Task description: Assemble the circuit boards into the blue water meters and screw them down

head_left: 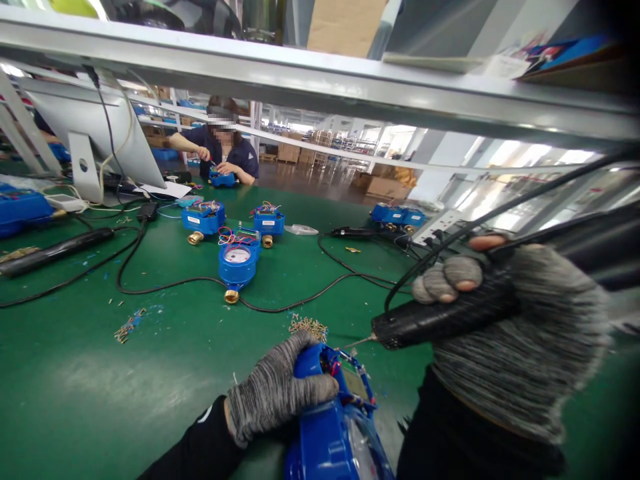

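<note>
A blue water meter (320,433) is tilted at the bottom of the view, its electronics housing uncovered so that wires and a small display show. My left hand (280,387), in a grey knit glove, grips that housing with the thumb across its edge. In my right hand (500,320), gloved alike with bare fingertips, is a black electric screwdriver (445,320), held sideways. Its thin bit points left and reaches close to the housing's upper edge; whether it touches a screw I cannot tell. Just behind the meter lies a pile of small brass-coloured screws (309,327).
Several more blue meters (237,263) stand mid-table among black cables. Another black screwdriver (60,252) and a monitor (95,133) are at left, a power strip (437,227) at right. A metal shelf beam (300,80) crosses overhead. Across the table a co-worker (230,150) handles a blue meter.
</note>
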Demonstrator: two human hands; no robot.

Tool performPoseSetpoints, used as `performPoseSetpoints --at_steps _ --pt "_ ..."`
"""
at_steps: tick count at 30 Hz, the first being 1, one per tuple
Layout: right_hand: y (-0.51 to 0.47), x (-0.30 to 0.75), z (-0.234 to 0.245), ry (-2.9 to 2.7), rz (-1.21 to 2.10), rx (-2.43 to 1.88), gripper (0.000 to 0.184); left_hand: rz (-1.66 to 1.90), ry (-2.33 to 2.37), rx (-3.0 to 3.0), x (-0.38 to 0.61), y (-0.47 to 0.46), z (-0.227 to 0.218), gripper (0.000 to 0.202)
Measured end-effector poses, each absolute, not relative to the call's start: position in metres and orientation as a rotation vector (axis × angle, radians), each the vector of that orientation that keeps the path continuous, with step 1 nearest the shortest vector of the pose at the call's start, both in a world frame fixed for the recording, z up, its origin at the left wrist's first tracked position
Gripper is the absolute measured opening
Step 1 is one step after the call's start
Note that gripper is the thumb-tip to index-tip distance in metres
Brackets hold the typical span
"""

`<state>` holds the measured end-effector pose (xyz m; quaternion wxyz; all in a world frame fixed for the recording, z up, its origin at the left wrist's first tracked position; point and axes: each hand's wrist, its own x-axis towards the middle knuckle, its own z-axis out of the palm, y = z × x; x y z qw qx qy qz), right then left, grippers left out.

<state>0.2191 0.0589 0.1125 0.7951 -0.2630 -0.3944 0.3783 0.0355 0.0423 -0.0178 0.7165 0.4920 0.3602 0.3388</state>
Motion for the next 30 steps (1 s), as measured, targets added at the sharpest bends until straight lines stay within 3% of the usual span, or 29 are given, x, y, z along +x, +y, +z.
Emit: performPoseSetpoints --at_steps 13,30 --pt "0.074 0.210 0.103 -0.851 0.888 -0.585 0.011 0.770 0.708 1.086 0.030 0.044 -0.025 0.056" --pt "0.070 0.207 0.105 -0.848 0.904 -0.639 0.012 0.789 0.693 1.034 0.032 0.044 -0.025 0.063"
